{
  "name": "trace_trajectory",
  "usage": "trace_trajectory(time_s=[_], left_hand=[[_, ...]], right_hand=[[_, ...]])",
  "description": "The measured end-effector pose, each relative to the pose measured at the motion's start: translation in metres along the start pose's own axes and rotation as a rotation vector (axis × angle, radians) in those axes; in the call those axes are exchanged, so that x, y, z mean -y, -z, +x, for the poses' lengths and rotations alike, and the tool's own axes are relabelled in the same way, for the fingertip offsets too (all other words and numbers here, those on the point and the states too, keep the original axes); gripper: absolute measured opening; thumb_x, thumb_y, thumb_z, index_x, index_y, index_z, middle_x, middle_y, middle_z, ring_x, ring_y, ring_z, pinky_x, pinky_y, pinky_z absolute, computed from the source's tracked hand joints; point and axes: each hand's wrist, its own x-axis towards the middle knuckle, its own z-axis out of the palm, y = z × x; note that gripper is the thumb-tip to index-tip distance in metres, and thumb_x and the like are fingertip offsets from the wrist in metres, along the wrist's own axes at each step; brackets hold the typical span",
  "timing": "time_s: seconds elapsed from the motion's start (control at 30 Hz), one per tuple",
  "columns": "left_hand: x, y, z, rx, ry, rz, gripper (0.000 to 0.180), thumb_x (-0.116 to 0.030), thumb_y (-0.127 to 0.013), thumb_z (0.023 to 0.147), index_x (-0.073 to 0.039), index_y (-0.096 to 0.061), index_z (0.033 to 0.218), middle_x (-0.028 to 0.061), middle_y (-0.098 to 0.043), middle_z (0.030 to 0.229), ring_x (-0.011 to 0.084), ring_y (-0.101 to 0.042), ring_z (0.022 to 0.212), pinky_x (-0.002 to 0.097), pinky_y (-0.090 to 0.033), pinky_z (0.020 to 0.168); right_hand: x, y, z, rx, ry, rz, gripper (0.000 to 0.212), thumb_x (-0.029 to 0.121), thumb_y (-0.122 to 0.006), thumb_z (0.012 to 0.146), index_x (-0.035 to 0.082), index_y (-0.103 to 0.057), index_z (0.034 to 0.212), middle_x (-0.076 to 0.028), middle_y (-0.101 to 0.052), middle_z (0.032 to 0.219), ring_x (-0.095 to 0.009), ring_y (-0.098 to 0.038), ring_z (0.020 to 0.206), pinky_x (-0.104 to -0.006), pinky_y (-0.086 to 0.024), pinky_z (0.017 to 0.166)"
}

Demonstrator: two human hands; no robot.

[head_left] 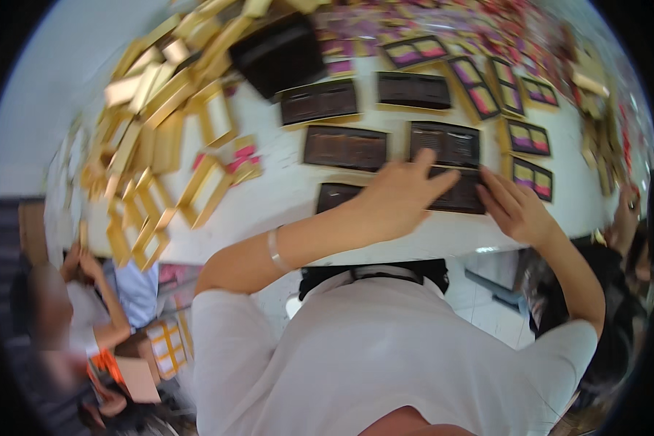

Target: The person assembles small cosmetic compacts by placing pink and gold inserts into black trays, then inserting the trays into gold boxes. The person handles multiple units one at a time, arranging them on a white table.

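Observation:
My left hand (400, 195), fingers spread, reaches over a dark tray set in a gold box (444, 142) and the one just nearer, a second dark tray (461, 198). My right hand (514, 208) rests its outstretched fingers at the right edge of that nearer tray. Neither hand is closed round anything. More gold boxes with empty dark trays lie to the left and beyond, among them a dark tray (345, 148) and another tray (337, 195) partly hidden by my left forearm.
Boxes filled with pink, purple and gold pieces (528, 138) stand at the right. Empty gold boxes (203, 190) pile up at the left, beside a black stack of trays (280, 57). Loose wrapped pieces (370, 25) cover the far table. Other people sit at both sides.

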Motion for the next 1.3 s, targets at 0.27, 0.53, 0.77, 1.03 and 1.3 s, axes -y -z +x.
trace_trajectory(time_s=[0.27,0.53,0.77,1.03,1.3], left_hand=[[0.005,-0.007,0.000,0.016,-0.075,0.054,0.050,-0.016,-0.072,0.071,-0.006,-0.054,0.116,0.0188,-0.045,0.100,0.0275,-0.060,0.072,0.0356,-0.046,0.068],[0.003,-0.005,-0.011,-0.240,-0.103,0.083,0.054,-0.027,-0.075,0.069,-0.010,-0.054,0.116,0.0176,-0.047,0.111,0.0277,-0.057,0.087,0.0380,-0.042,0.076],[0.050,0.044,-0.136,-0.665,0.337,0.405,0.044,-0.020,-0.071,0.071,-0.013,-0.058,0.112,0.0103,-0.053,0.116,0.0293,-0.053,0.097,0.0402,-0.041,0.085],[0.123,0.054,-0.249,-0.608,0.645,0.614,0.028,-0.006,-0.065,0.074,-0.007,-0.063,0.102,0.0109,-0.054,0.116,0.0299,-0.051,0.105,0.0416,-0.040,0.090],[0.104,0.064,-0.204,-0.552,0.538,0.253,0.047,-0.016,-0.073,0.071,-0.005,-0.057,0.113,0.0135,-0.055,0.114,0.0306,-0.054,0.099,0.0384,-0.045,0.083]], right_hand=[[0.025,-0.014,-0.004,0.073,-0.201,0.075,0.034,0.001,-0.058,0.071,-0.011,-0.059,0.102,-0.025,-0.051,0.122,-0.035,-0.053,0.109,-0.0422,-0.047,0.089],[0.044,0.009,0.005,0.167,-0.435,0.234,0.049,0.003,-0.048,0.072,-0.012,-0.051,0.119,-0.024,-0.044,0.131,-0.038,-0.042,0.122,-0.0486,-0.031,0.103],[0.026,0.018,0.071,-0.198,-0.357,0.254,0.043,-0.003,-0.055,0.073,-0.004,-0.055,0.116,-0.023,-0.049,0.127,-0.039,-0.049,0.115,-0.0425,-0.040,0.096],[0.053,-0.040,0.233,-0.060,0.029,0.650,0.049,0.013,-0.066,0.077,0.002,-0.050,0.122,-0.021,-0.042,0.132,-0.036,-0.044,0.120,-0.0419,-0.040,0.097],[0.081,-0.102,0.325,0.246,0.052,0.400,0.044,0.024,-0.066,0.078,0.005,-0.053,0.116,-0.020,-0.052,0.106,-0.033,-0.051,0.103,-0.0397,-0.048,0.084]])
